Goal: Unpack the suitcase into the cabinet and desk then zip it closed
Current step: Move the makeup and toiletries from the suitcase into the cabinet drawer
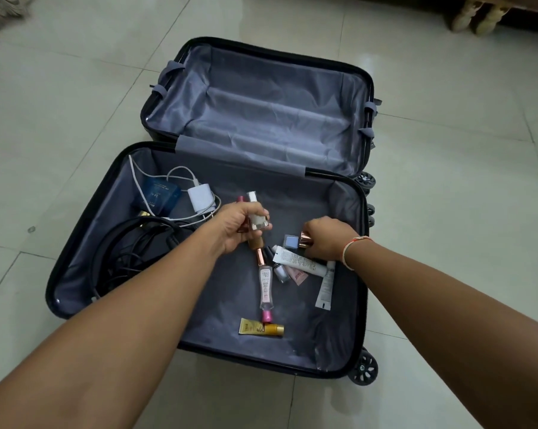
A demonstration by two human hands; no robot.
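Floor: pale glossy tiles (pixel 75 119) are carrying the open suitcase (pixel 85 243), with turned furniture legs (pixel 475 17) showing at the far right edge of the room.
Suitcase: both halves are lying flat; the far half (pixel 261 97) is showing only grey lining, while the near half is holding everything left to unpack.
Far left corner of the near half: a blue box (pixel 159 193), a white charger (pixel 201 198) with its white cable, and a coil of black cable (pixel 131 249) along the left wall are waiting.
Middle of the near half: small cosmetics are lying scattered, among them a white tube (pixel 298 261), a clear bottle with a rose-gold cap (pixel 265 283) and a yellow tube (pixel 261 329) near the front edge.
Left hand: my left hand (pixel 239 227) is curling around a small bundle of bottles (pixel 256 213), clear and pink, lifted just above the lining.
Right hand: my right hand (pixel 326 239) is reaching down with fingers bent, pinching a rose-gold-capped bottle (pixel 306 239) beside a pale blue compact (pixel 290 242).
Step, as I judge it: I am gathering cosmetics into handfuls for the desk or cabinet.
Doing it well: I am thinking slim glass bottles slip easily, so keeping the left bundle upright and not overfilling it seems wise, then passing the right hand's bottle across only if the grip is feeling secure.
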